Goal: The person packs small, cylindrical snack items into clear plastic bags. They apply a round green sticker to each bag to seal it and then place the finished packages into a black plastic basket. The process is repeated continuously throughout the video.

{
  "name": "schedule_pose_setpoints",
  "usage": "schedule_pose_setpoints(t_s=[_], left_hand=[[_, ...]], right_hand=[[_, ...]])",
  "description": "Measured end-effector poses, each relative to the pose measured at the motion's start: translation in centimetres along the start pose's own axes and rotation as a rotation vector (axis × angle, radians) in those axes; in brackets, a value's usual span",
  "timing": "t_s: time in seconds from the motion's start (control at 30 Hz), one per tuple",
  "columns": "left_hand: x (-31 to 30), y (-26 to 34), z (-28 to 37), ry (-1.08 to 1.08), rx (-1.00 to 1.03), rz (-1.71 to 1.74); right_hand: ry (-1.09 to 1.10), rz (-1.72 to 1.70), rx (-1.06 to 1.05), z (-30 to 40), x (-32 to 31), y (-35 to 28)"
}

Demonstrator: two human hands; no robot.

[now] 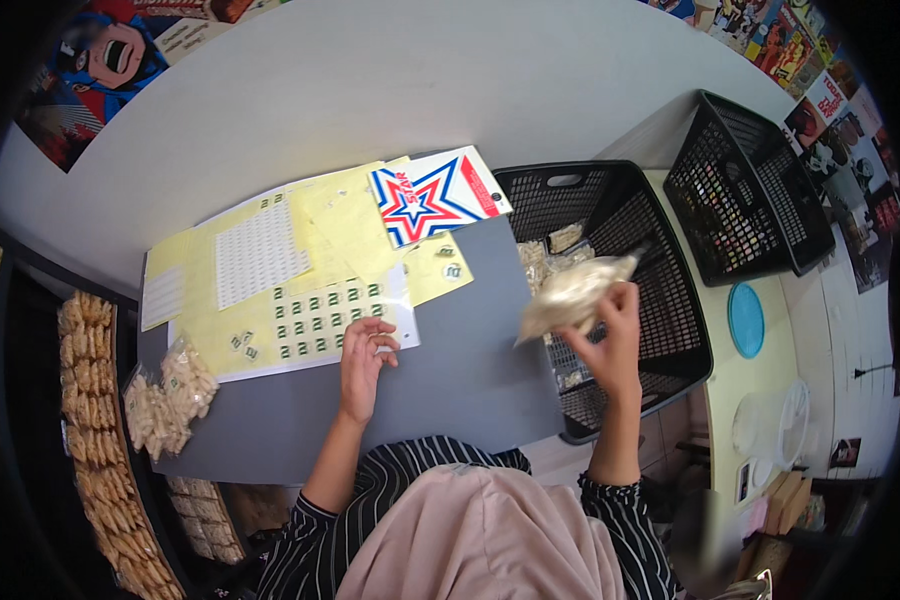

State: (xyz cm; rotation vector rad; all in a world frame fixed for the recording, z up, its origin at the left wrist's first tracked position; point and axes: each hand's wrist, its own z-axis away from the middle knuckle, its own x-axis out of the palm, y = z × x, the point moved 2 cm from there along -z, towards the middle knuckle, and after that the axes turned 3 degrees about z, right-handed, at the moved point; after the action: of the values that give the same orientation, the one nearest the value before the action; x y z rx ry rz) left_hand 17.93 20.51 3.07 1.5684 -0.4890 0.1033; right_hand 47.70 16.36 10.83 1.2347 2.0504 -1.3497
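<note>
A clear plastic packet of pale snacks point(579, 294) is pinched in my right hand point(613, 337), above the near side of a black plastic basket point(649, 315); the packet is slightly blurred. Several similar packets point(562, 247) lie inside that basket. My left hand point(367, 356) holds nothing, its fingers loosely curled apart over the lower edge of a sheet of round stickers point(322, 330). Two filled snack packets point(169, 397) rest on the left corner of the grey table point(457, 390).
Yellow backing sheets point(345, 232), a white sheet of small labels point(259, 255) and a star-printed card point(439, 196) overlap on the table. A second black basket point(750, 187) and a blue lid point(746, 320) are at right. Racks of snack packets point(94, 420) stand at left.
</note>
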Motion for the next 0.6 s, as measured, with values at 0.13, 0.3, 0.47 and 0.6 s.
schedule_pose_setpoints(t_s=[0.13,0.3,0.47,0.6], left_hand=[[-3.1,3.1,0.9,-0.357,-0.238,-0.043],[-4.4,3.9,4.1,-0.492,-0.282,-0.348],[-9.4,3.9,4.1,-0.217,-0.076,-0.346],[-11.1,5.2,1.7,0.024,0.001,0.002]], right_hand=[[-0.520,0.107,-0.205,1.6,3.5,-10.6],[-0.723,0.166,-0.362,5.2,9.9,-15.6],[-0.534,0.227,-0.154,5.9,10.5,-15.7],[-0.469,0.261,-0.043,6.7,10.8,-16.2]])
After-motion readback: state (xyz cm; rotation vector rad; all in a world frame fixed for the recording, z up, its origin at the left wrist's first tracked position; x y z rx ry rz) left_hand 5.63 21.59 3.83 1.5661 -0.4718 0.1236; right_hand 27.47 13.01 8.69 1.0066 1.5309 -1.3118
